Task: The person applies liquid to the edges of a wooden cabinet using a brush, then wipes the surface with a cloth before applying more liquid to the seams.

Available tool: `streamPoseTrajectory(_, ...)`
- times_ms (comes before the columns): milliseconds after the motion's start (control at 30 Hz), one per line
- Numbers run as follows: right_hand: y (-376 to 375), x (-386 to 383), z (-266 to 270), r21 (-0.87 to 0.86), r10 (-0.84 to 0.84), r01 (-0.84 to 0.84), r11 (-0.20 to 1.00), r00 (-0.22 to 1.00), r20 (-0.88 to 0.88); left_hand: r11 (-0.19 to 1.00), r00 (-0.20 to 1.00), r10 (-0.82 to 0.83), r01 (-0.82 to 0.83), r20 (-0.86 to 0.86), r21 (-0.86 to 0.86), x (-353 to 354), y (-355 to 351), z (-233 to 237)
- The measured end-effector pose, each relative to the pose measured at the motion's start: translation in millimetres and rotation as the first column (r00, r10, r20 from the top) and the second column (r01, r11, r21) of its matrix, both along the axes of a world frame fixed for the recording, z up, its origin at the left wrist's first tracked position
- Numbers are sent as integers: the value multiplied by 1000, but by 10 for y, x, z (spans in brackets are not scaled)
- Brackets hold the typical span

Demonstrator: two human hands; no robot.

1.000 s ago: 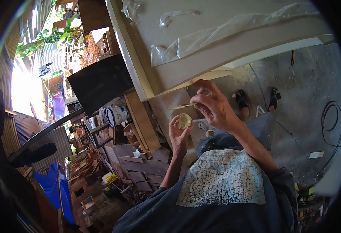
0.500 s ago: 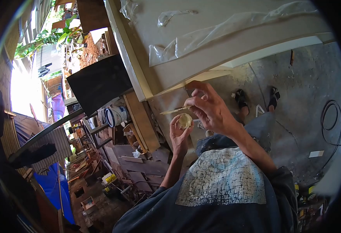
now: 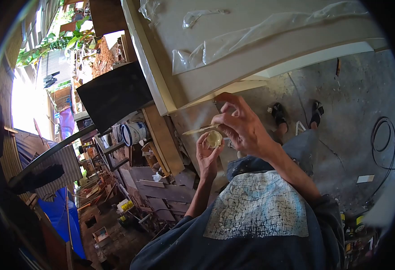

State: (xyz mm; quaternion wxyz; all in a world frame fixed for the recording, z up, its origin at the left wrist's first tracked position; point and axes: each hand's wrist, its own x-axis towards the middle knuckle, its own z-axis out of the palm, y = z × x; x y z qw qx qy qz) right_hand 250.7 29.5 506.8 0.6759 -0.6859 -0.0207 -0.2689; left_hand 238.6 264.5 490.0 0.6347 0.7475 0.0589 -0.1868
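My left hand (image 3: 206, 155) is raised in front of me and cups a small pale-yellow lump of putty (image 3: 214, 139) in its fingers. My right hand (image 3: 242, 123) grips a thin putty knife (image 3: 198, 130) whose blade points left, just above the lump and nearly touching it. Both hands are below the edge of a large pale wooden panel (image 3: 233, 49) with loose clear plastic film (image 3: 269, 33) lying on it.
A white bucket (image 3: 135, 133) and a leaning wooden plank (image 3: 161, 139) stand left of my hands. A dark board (image 3: 114, 94) leans behind them. Scrap wood litters the lower left. A black cable (image 3: 384, 144) coils on the concrete floor, and sandalled feet (image 3: 296, 114) stand beyond.
My right hand has brought the putty knife down and left, from near the panel's edge to just above the putty lump. My left hand has stayed almost still.
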Motion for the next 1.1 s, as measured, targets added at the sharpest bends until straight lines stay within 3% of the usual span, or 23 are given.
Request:
streamPoseTrajectory(233,47,-12,-169,-10,-1,1,1000,1000,-29,1000,1000,-1,1,-20,3,6,31,-24)
streamPoseTrajectory(400,6,28,72,-19,0,0,1000,1000,15,998,999,41,-42,-24,-45,-2,-45,2)
streamPoseTrajectory(533,48,-5,-228,-27,-6,5,1000,999,-36,1000,1000,4,-4,-30,-4,10,29,-49)
streamPoseTrajectory(700,-1,8,55,-6,-9,10,1000,999,37,998,999,48,-49,-24,-26,1,-51,1)
streamPoseTrajectory(800,40,3,-179,-34,-29,28,999,999,-33,1000,1000,-1,1,-15,31,23,14,-21)
streamPoseTrajectory(900,11,-59,-538,-185,-49,26,982,991,-123,1000,1000,-4,4,-20,-6,29,46,-43)
streamPoseTrajectory(1000,23,-197,-628,-73,-26,15,997,986,-164,999,999,25,-25,-21,-24,33,59,-50)
streamPoseTrajectory(1100,-23,-256,-689,-132,-99,81,988,986,-132,999,999,34,-35,-26,-28,44,93,-64)
